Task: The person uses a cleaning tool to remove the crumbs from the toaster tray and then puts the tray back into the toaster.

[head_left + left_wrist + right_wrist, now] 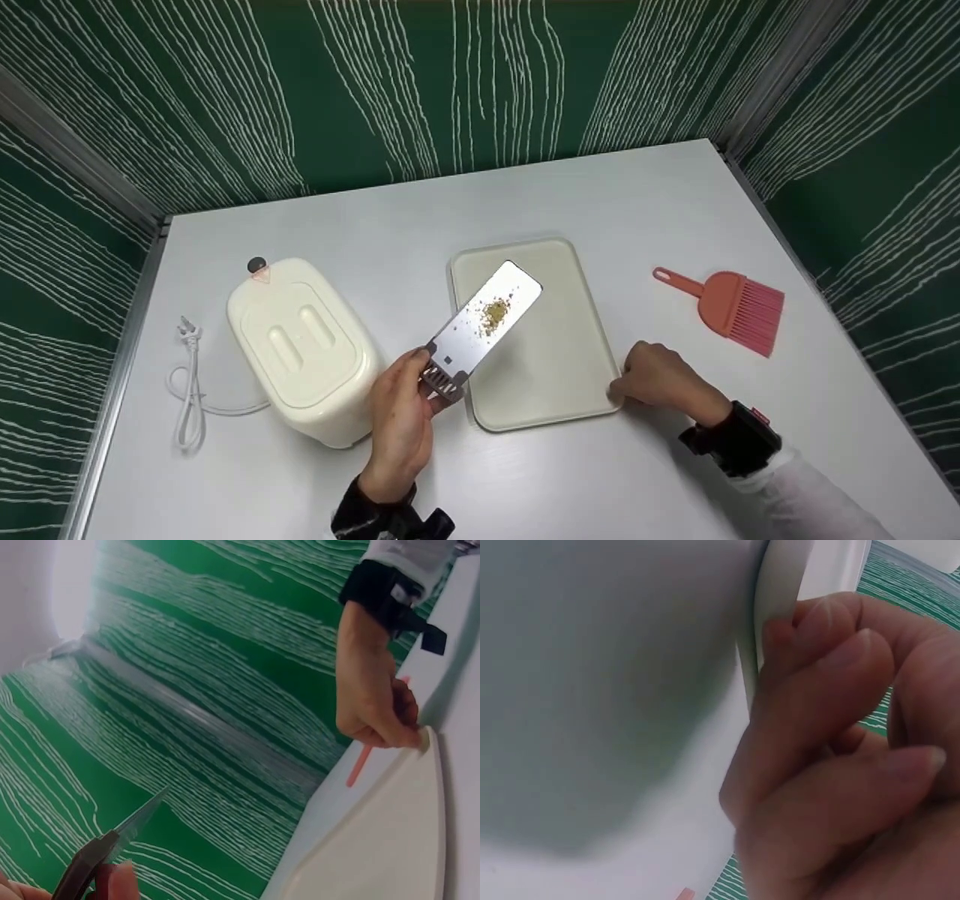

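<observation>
My left hand (401,420) grips the dark slotted end of a flat metal crumb tray (469,341) and holds it above a cream rectangular tray (551,367). A small heap of brown crumbs (493,315) lies on the metal, with loose bits around it. Seen edge-on in the left wrist view, the crumb tray (139,821) sits at the lower left. My right hand (660,379) pinches the near right corner of the cream tray. Close up in the right wrist view, the thumb and fingers of the right hand (817,720) are curled at the tray's rim (780,585).
Left of the trays stands a cream toaster (300,360) with a dark knob; its white cord and plug (191,405) lie beside it. Farther right is a small orange hand brush (724,304) with pink bristles. Green panels with white streaks (495,82) border the white table (360,225).
</observation>
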`<act>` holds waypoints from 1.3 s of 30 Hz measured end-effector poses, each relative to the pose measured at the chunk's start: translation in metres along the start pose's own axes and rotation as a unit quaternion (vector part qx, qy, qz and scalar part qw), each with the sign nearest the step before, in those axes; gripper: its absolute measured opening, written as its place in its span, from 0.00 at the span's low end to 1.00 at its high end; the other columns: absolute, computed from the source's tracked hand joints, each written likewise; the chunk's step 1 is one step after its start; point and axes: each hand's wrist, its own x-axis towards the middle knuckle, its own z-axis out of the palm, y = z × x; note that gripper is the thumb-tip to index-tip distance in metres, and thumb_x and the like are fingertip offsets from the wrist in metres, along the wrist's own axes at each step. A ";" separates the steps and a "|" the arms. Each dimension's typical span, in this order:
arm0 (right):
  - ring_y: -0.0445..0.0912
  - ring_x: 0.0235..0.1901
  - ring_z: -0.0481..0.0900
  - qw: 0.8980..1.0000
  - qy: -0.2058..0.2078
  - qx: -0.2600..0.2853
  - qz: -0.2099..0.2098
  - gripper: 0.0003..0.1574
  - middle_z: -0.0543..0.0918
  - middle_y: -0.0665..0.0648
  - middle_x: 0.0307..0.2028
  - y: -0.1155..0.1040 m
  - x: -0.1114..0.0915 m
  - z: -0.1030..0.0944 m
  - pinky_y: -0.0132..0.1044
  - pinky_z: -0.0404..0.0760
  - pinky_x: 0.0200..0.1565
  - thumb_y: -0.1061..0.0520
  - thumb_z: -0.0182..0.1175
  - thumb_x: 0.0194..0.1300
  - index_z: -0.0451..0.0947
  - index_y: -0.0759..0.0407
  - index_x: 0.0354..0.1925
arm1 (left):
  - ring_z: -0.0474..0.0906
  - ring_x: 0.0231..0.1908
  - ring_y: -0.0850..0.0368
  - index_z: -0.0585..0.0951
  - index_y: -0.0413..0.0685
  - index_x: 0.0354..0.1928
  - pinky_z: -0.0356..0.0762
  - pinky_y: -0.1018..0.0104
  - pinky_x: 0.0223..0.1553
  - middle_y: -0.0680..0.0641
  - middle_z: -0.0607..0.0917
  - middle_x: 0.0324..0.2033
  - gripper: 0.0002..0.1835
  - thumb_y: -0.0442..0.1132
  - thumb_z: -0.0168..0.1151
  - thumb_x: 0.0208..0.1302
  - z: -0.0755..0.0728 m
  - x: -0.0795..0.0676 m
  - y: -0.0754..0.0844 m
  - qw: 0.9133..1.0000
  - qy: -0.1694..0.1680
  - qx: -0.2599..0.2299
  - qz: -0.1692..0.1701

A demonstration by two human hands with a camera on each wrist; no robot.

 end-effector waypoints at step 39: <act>0.41 0.14 0.66 0.998 -0.063 -0.004 -0.007 0.16 0.70 0.45 0.09 0.000 -0.017 0.006 0.33 0.63 0.19 0.59 0.72 0.48 0.76 0.57 0.12 | 0.86 0.36 0.51 0.73 0.22 0.64 0.87 0.62 0.36 0.36 0.87 0.44 0.20 0.24 0.56 0.74 0.002 0.006 0.000 1.000 -0.024 0.007 0.001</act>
